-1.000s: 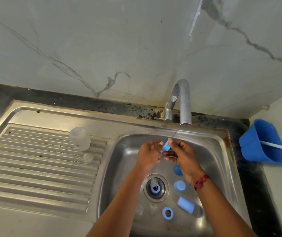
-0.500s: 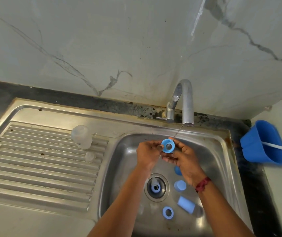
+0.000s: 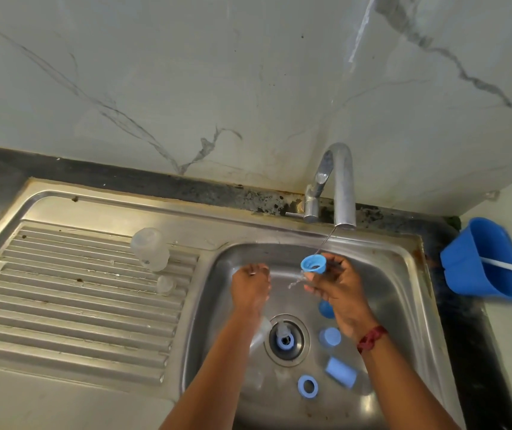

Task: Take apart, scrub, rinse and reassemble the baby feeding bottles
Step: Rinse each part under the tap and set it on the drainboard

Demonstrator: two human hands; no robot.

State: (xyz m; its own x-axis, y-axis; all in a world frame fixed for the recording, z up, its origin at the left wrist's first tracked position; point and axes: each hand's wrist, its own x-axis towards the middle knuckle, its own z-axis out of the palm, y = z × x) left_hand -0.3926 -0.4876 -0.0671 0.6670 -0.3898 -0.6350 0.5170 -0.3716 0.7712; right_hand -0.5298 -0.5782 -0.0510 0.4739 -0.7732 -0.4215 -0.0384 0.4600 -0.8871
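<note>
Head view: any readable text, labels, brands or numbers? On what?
None readable.
On the clear bottle on the drainboard: any markings are too faint to read.
On the blue collar in the right hand: no print visible.
On the tap and the blue tub: no marks visible.

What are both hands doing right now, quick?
Left hand: open, loosely curled, holding nothing that shows.
Right hand: holding the blue ring under the tap.

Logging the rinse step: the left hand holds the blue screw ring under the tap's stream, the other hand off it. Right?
No: the head view shows the right hand holding the blue screw ring under the stream from the tap; the left hand is off it.
</note>
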